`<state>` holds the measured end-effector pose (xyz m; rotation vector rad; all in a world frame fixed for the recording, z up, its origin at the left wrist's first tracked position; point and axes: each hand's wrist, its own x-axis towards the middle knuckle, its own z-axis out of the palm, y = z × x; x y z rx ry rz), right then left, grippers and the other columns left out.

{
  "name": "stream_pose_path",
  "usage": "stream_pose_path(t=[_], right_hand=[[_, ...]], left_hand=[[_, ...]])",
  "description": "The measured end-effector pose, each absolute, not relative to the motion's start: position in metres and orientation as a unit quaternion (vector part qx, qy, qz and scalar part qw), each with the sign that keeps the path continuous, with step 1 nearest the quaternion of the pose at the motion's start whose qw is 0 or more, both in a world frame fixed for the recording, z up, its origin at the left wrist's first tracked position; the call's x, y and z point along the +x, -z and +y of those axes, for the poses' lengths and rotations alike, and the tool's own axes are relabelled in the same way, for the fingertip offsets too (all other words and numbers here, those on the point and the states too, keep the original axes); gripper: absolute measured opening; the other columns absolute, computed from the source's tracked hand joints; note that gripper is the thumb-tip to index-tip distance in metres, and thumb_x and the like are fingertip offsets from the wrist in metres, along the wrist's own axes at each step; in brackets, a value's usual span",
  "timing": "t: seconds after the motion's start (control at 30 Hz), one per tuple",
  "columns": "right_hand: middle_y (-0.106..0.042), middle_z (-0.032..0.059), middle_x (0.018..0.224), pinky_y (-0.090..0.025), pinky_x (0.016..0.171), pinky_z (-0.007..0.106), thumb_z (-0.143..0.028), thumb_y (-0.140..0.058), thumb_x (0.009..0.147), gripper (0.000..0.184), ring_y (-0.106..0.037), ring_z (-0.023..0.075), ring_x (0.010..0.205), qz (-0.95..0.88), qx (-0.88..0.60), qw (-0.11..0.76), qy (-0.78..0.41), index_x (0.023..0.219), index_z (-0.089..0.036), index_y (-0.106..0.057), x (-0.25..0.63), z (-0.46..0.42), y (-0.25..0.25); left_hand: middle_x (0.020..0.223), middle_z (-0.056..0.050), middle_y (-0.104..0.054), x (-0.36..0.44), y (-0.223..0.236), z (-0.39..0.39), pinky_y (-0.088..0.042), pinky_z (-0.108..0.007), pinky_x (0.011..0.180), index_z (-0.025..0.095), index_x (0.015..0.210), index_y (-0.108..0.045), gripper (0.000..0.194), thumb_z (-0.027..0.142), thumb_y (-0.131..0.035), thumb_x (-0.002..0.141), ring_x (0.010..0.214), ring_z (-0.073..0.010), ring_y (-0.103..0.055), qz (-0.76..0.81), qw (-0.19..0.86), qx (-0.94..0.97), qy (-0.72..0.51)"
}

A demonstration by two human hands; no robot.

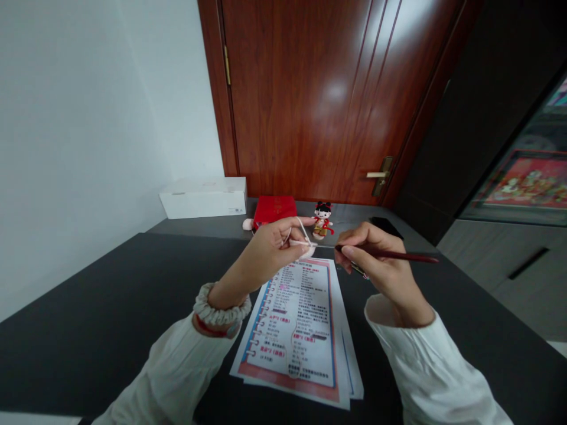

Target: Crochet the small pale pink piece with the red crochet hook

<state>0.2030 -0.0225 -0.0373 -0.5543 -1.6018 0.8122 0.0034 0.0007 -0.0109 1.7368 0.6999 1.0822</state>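
My left hand [281, 243] pinches a small pale crochet piece [306, 252], with a strand of light yarn [303, 229] running up over the raised index finger. In my right hand [372, 254] is a crochet hook [407, 256] with a dark red handle, gripped like a pen. Its thin metal shaft points left, and the tip meets the crochet piece. Exactly how the yarn loops round the tip is too small to tell. Beneath both hands lie printed pattern sheets [305, 319], stacked slightly askew on the dark table.
Behind my hands stand a crocheted doll [323, 219] and a red box [274, 208], with a pale round item [247, 224] beside it. A long white box [204, 198] rests against the wall. A flat black object [386, 226] lies at the back right, before the wooden door [301, 100].
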Motion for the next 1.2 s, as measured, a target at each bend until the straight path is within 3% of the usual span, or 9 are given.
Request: stream_pose_path(t=[0.27,0.63,0.8,1.0,1.2], right_hand=[[-0.060,-0.0014,0.071,-0.041,0.053,0.025,-0.020,-0.060,0.088,0.008,-0.052,0.0108,0.058,-0.727,-0.267,0.586,-0.238,0.081,-0.020,-0.058,0.197,-0.026,0.036],[-0.059,-0.0003,0.078,-0.046,0.064,0.025,-0.008,-0.053,0.089,0.014,-0.058,0.0120,0.073,-0.786,-0.293,0.545,0.017,0.085,-0.021,-0.049,0.173,-0.039,0.033],[-0.059,0.0052,0.084,-0.049,0.068,0.030,-0.004,-0.048,0.091,0.015,-0.057,0.0153,0.078,-0.833,-0.267,0.477,0.086,0.091,-0.019,-0.048,0.174,-0.029,0.035],[-0.062,0.0097,0.087,-0.050,0.066,0.033,-0.006,-0.047,0.092,0.013,-0.057,0.0205,0.084,-0.855,-0.236,0.402,0.229,0.100,-0.016,-0.051,0.182,-0.019,0.035],[-0.060,0.0087,0.080,-0.048,0.062,0.031,-0.003,-0.047,0.091,0.012,-0.055,0.0183,0.076,-0.826,-0.288,0.425,0.233,0.096,-0.014,-0.051,0.168,-0.028,0.033]], left_hand=[[0.068,0.002,-0.060,0.005,0.009,0.003,-0.045,-0.026,0.067,0.010,0.112,-0.060,0.037,0.014,-0.063,0.075,0.067,-0.0115,-0.058,0.287,0.431,0.720,-0.463],[0.068,0.001,-0.064,0.010,0.001,-0.001,-0.047,-0.027,0.071,0.010,0.114,-0.060,0.036,0.014,-0.062,0.078,0.069,-0.0131,-0.060,0.328,0.373,0.716,-0.491],[0.071,0.001,-0.064,0.013,0.002,-0.002,-0.044,-0.026,0.072,0.010,0.112,-0.061,0.035,0.013,-0.063,0.077,0.072,-0.0119,-0.059,0.289,0.442,0.700,-0.480],[0.069,0.004,-0.058,0.014,0.008,0.001,-0.039,-0.023,0.062,0.011,0.114,-0.058,0.042,0.016,-0.066,0.073,0.063,-0.0086,-0.053,0.251,0.613,0.585,-0.468],[0.066,0.004,-0.058,0.015,0.004,0.005,-0.039,-0.024,0.064,0.008,0.124,-0.053,0.050,0.014,-0.065,0.075,0.064,-0.0095,-0.052,0.286,0.512,0.613,-0.530]])
